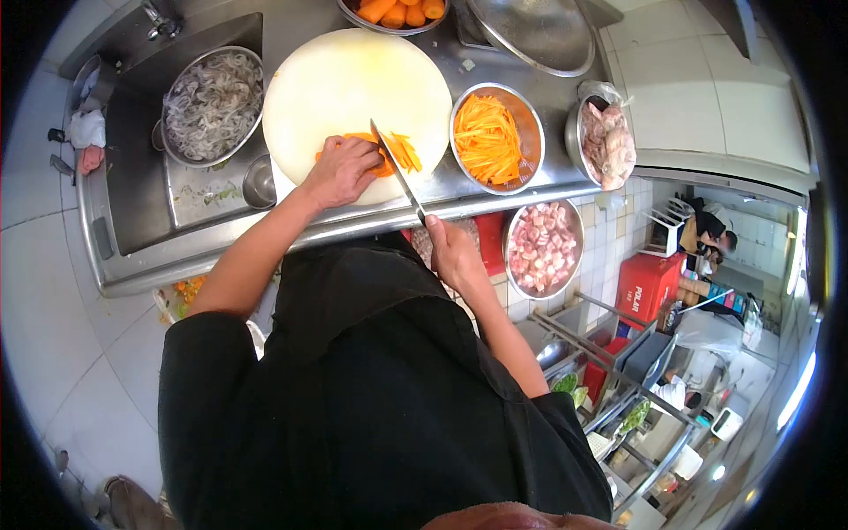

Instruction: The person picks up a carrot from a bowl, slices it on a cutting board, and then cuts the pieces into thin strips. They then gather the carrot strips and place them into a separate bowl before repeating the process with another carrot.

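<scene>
A round white cutting board (pixel 340 84) lies on the steel counter. On its near part my left hand (pixel 343 170) presses down on carrot slices (pixel 362 138), fingers bent over them. My right hand (pixel 454 252) grips the handle of a knife (pixel 399 172), whose blade crosses the board just right of my left fingers. Cut carrot strips (pixel 405 152) lie along the blade's right side. A steel bowl of carrot strips (pixel 488 140) stands right of the board. My left palm hides part of the carrot under it.
Left, a sink (pixel 132 199) holds a pot of greyish-white strips (pixel 215 106) and a small steel bowl (pixel 260 183). Whole carrots (pixel 402 12) sit behind the board. Bowls of raw meat (pixel 608 141) and diced meat (pixel 543 247) stand to the right. A metal rack (pixel 632 380) is farther right.
</scene>
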